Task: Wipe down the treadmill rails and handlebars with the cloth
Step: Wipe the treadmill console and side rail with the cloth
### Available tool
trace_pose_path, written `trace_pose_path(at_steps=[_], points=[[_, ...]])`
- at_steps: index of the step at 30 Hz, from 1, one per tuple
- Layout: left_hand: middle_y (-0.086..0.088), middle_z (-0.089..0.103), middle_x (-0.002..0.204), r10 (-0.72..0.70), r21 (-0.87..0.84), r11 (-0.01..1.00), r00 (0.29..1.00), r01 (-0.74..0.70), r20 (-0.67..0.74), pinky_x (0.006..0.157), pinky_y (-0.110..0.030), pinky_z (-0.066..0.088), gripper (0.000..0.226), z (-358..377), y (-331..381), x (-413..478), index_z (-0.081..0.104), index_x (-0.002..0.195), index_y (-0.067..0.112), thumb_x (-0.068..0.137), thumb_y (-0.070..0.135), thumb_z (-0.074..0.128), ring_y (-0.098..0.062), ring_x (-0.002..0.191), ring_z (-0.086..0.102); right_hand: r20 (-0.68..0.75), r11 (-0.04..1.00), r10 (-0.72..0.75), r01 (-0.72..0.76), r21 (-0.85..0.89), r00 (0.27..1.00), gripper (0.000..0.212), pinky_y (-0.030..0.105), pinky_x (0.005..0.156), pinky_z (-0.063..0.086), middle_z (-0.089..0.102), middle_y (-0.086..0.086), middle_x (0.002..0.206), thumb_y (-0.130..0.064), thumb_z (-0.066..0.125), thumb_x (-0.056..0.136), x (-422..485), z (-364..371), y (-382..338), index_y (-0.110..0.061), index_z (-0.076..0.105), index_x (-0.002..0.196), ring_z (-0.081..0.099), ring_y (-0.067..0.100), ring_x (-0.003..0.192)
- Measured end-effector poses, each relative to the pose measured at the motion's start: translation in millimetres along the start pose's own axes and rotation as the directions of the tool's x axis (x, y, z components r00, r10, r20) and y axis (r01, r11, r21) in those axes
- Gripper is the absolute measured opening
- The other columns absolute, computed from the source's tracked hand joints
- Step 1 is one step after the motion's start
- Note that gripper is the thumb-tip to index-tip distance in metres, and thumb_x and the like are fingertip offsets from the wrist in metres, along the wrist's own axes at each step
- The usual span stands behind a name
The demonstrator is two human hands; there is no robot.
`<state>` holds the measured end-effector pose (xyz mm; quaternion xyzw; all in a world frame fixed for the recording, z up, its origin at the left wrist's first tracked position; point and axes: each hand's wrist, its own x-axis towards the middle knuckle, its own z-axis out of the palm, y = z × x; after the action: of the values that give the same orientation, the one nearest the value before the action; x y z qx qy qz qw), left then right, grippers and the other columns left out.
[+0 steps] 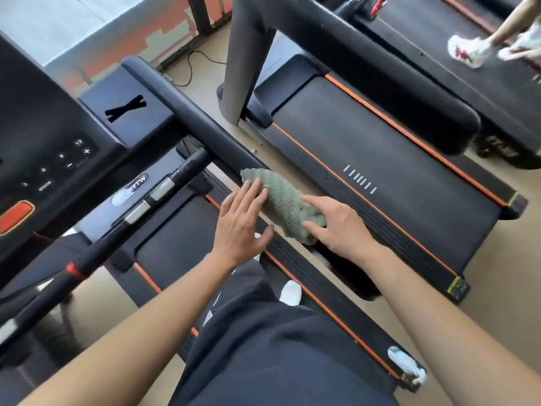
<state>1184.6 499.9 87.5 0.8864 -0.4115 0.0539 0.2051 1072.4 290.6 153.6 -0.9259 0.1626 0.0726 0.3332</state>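
Head view: green ribbed cloth (282,205) draped over black handlebar (205,124).

Handrail (205,124) end beneath cloth (281,200)

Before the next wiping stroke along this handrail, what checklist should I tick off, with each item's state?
1. Green cloth draped over the black side handrail: ok.
2. Left hand on the cloth: fingertips touch its edge, ok.
3. Right hand on the cloth: flat on its near end, ok.
4. Firm grip on the cloth: not ok, both hands lie open.
5. Handrail ahead free of objects: ok.
6. Handrail already clean: cannot tell.
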Motion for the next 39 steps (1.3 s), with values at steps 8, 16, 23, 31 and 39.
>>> trace_pose_path(at_steps=[8,16,23,31,39], points=[[-0.005,0.034,0.162,-0.450,-0.449,0.800,0.893,0.399,-0.008,0.118,-0.025,0.030,0.070,12.1,29.5,-0.9,0.042,0.153,0.011,0.090,0.035,0.058,-0.014,0.146,0.038,-0.022,0.979,-0.036,0.031,-0.204,0.999,0.062,0.043,0.103,0.041,0.061,-0.002,0.137,-0.026,0.077,0.083,28.4,16.7,-28.2,-0.021,0.055,0.141,0.054,0.031,0.116],[-0.007,0.052,0.144,-0.666,-0.653,0.399,0.693,0.644,0.276,0.103,-0.017,0.032,0.073,7.8,1.8,25.9,0.033,0.157,0.014,0.094,0.039,0.061,-0.017,0.120,0.042,0.127,0.938,-0.148,0.180,-0.298,0.981,0.076,0.038,0.114,0.035,0.045,0.008,0.152,-0.010,0.077,0.082,83.0,22.1,-69.5,-0.021,0.046,0.149,0.045,0.032,0.130],[0.006,0.050,0.150,-0.608,-0.845,-0.126,0.632,0.520,0.480,0.110,-0.025,0.044,0.085,24.4,-35.7,39.9,0.024,0.160,0.020,0.091,0.040,0.069,0.001,0.130,0.053,0.256,0.841,-0.286,0.370,-0.395,0.923,0.073,0.045,0.111,0.040,0.039,0.007,0.157,-0.007,0.081,0.077,136.7,25.6,-102.9,-0.017,0.054,0.144,0.044,0.033,0.128],[0.003,0.050,0.152,-0.610,-0.873,-0.301,0.626,0.383,0.486,0.111,-0.042,0.046,0.072,30.4,-50.8,45.2,0.024,0.160,0.024,0.100,0.019,0.062,-0.011,0.134,0.053,0.405,0.686,-0.343,0.521,-0.509,0.848,0.065,0.046,0.104,0.047,0.024,-0.004,0.165,-0.013,0.074,0.086,168.2,20.7,-129.8,-0.023,0.050,0.146,0.032,0.032,0.137],[0.034,0.062,0.124,-0.620,-0.871,-0.312,0.614,0.380,0.489,0.110,-0.044,0.047,0.070,42.7,-6.9,23.4,0.028,0.159,0.021,0.100,0.019,0.064,-0.001,0.127,0.057,0.390,0.740,-0.349,0.506,-0.443,0.852,0.061,0.051,0.113,0.038,0.021,-0.003,0.166,-0.019,0.074,0.089,133.0,17.2,-83.0,-0.026,0.051,0.145,0.029,0.039,0.145]])
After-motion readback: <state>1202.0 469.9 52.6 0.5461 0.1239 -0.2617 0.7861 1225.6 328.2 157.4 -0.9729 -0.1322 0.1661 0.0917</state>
